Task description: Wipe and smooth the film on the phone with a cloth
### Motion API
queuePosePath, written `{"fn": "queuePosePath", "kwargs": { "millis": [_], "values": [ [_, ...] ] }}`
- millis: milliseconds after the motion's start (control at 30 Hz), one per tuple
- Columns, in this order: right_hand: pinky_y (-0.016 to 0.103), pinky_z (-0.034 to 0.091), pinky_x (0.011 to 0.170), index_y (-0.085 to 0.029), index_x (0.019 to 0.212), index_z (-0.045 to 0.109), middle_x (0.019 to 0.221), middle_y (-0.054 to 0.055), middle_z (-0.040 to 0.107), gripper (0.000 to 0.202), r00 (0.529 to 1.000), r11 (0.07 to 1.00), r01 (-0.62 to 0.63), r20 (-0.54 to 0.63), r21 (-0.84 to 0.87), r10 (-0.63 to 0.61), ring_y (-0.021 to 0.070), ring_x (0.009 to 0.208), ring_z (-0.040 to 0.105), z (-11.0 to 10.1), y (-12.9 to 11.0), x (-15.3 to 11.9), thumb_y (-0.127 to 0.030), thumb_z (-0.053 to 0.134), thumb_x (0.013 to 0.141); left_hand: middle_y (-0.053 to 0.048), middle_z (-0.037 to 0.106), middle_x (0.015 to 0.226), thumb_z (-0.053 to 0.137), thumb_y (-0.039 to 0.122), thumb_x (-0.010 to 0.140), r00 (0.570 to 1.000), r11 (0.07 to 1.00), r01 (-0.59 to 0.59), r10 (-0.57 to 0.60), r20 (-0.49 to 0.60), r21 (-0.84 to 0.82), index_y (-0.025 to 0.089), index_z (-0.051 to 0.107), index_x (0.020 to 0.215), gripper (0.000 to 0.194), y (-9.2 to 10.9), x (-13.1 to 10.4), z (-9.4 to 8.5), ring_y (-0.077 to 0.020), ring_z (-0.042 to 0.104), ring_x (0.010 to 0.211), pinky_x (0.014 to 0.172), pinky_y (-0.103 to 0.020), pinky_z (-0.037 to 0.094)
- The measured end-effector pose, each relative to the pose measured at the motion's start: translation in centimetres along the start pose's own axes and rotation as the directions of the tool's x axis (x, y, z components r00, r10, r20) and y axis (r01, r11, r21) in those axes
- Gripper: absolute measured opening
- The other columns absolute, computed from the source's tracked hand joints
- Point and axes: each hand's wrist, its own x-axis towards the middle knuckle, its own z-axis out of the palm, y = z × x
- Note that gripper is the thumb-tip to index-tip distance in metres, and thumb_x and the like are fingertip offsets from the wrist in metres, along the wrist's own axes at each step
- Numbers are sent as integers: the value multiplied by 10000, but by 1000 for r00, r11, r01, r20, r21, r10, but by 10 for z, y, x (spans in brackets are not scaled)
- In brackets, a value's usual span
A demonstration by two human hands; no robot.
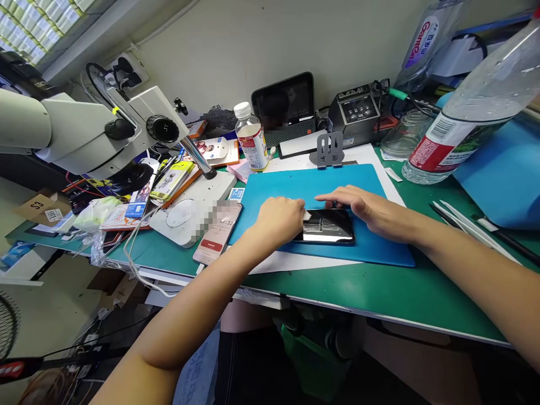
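A dark phone [333, 226] lies flat on a blue mat [274, 188], its glossy face reflecting light. My left hand [280, 221] is closed over the phone's left end, and a small white piece [307, 215] shows at its fingertips; what it is cannot be made out. My right hand [358, 207] is at the phone's upper right edge, fingers stretched out to the left and holding nothing. Left of the mat, another phone [218, 233] with a lit screen lies near my left forearm.
A microscope [101, 132] stands at the left on a white base [185, 219]. Behind the mat are a small bottle [252, 138], a grey phone stand [330, 149] and a black device [354, 115]. A large water bottle [459, 124] and thin tools [468, 222] are at the right.
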Motion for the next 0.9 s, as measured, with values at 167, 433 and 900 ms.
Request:
{"fn": "queuePosePath", "kwargs": {
  "millis": [167,433,900],
  "values": [
    [585,422,1028,-348,1393,681,1135,126,698,1022,1000,1000,0,-17,6,0,398,1118,580,0,-1,-1,-959,118,798,-114,775,970,372,242,1079,1000,1000,-4,4,-1,8,197,713,1064,345,3,-6,2,-295,737,946,761,-346,499],
    [558,451,1004,-327,1375,701,1089,135,715,1102,999,1000,11,-36,-13,-11,383,1070,604,1,-2,0,-977,63,755,-105,777,971,371,229,1077,1000,1000,-10,10,-10,11,200,709,1072,339,7,-6,4,-285,740,952,764,-339,502],
    [566,445,1020,-272,1405,682,1109,148,715,1129,999,1000,11,-52,1,-11,396,1119,606,2,-4,-1,-965,55,773,-118,781,1050,415,203,1056,985,987,-156,154,-82,-29,162,685,1187,303,52,2,6,-269,731,1034,831,-345,497]
  ]
}}
